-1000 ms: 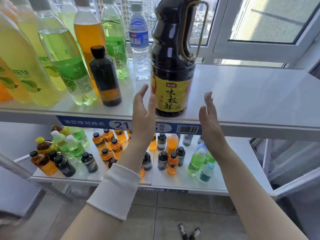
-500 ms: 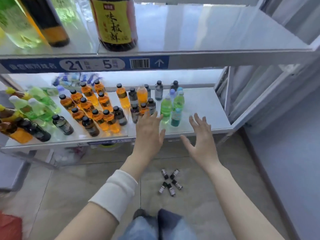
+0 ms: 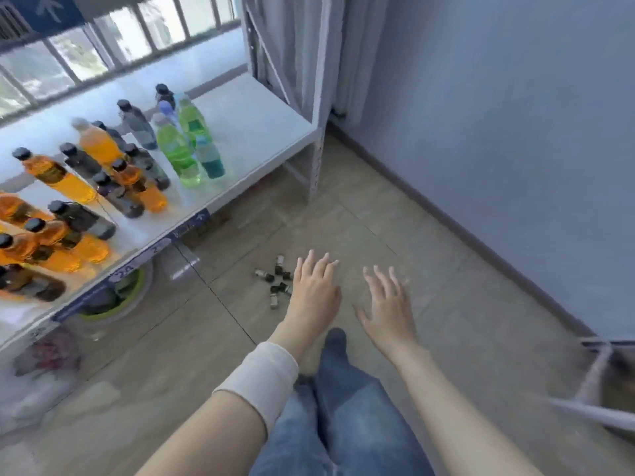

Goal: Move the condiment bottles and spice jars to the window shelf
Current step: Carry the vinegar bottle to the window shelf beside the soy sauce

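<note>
Evidently unfinished: small jars point(image 3: 275, 285) lie on the floor point(image 3: 378, 218) mid-frame, just beside the left hand point(image 3: 314, 290); its grip and that of the right hand point(image 3: 388, 309) are spread, empty; bottles point(image 3: 175, 156) stand on the shelf point(image 3: 254, 128), left.

white arrow on blue sign point(image 3: 51, 10) overhead, blurred "24" and "2" on shelf edge label point(image 3: 137, 263)

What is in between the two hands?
Only bare floor tile shows between the left hand and the right hand, in the head view. The little jars lie on the left hand's far side.
</note>
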Motion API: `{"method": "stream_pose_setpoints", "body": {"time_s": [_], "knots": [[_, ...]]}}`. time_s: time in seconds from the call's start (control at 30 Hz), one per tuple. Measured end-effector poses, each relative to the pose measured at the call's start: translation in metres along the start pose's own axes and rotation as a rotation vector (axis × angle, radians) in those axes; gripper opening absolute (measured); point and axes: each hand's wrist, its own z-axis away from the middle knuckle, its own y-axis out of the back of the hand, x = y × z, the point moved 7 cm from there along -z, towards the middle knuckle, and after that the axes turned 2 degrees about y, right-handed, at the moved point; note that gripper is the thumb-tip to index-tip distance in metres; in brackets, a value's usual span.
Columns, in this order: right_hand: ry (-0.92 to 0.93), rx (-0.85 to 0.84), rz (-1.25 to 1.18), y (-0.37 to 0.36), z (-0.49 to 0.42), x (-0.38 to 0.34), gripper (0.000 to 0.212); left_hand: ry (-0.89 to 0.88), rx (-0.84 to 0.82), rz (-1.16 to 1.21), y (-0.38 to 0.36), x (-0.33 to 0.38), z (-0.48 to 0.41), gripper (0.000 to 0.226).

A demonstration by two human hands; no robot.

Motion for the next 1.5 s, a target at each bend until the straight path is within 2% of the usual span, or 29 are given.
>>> {"method": "stream_pose_setpoints", "body": {"time_s": [0.13,0.3,0.63,0.8,0.97,1.13,1.37,1.5], "knots": [[-0.245,0.026,-0.028,-0.003,0.081,0.062,0.063,-0.190,-0.178,-0.075,-0.048,0.069,0.031,0.051],[-0.469,0.060,-0.079,-0.001,0.173,0.135,0.062,-0.381,-0.292,-0.159,-0.096,0.161,0.070,0.051],[-0.829,0.349,-0.202,0.034,0.392,0.317,0.059,-0.601,-0.387,-0.112,-0.205,0.382,0.167,0.050],[-0.974,0.487,-0.239,0.049,0.497,0.382,0.056,-0.757,-0.437,-0.087,-0.254,0.486,0.234,0.049],[-1.065,0.621,-0.231,0.060,0.566,0.432,0.053,-0.932,-0.466,-0.074,-0.287,0.575,0.283,0.049],[-1.143,0.701,-0.233,0.085,0.610,0.501,0.056,-1.045,-0.426,-0.040,-0.311,0.663,0.298,0.048],[-1.164,0.778,-0.155,0.155,0.657,0.612,0.055,-1.139,-0.374,0.005,-0.337,0.794,0.300,0.050],[-1.153,0.901,-0.114,0.203,0.695,0.664,0.057,-1.228,-0.350,-0.016,-0.348,0.874,0.314,0.049]]}}
